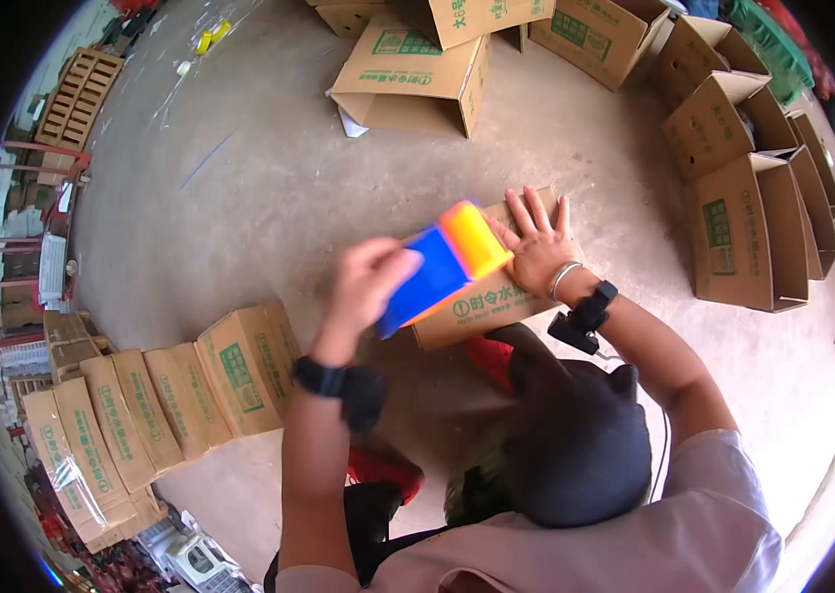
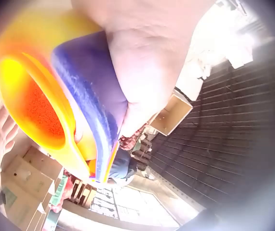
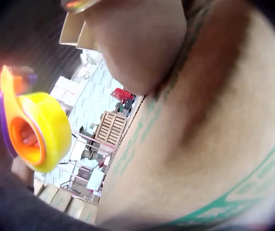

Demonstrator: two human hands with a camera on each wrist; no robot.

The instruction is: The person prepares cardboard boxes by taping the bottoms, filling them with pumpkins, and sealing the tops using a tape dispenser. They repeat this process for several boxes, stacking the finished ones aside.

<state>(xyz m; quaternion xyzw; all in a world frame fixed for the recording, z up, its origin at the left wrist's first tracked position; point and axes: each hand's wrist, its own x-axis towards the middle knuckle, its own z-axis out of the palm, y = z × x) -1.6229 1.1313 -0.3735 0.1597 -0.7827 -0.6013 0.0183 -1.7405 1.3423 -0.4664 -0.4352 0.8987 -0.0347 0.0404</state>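
Observation:
My left hand (image 1: 366,280) grips the blue handle of a tape dispenser (image 1: 425,272) that carries a wide yellow roll of tape. The dispenser hangs tilted over a flat-topped cardboard carton (image 1: 485,308) with green print. On the carton's far right part rests my right hand (image 1: 542,252), palm down with the fingers spread. In the left wrist view the tape dispenser (image 2: 87,86) shows its orange hub, and the thumb side of the left hand presses on the blue part. The right wrist view shows the carton's printed surface (image 3: 200,173) close beneath the right hand.
A row of folded cartons (image 1: 175,395) stands at the left. Open cartons (image 1: 749,217) line the right side, and another open carton (image 1: 408,74) lies at the back. Yellow tape scraps (image 1: 212,38) and a wooden pallet (image 1: 80,99) are at the far left.

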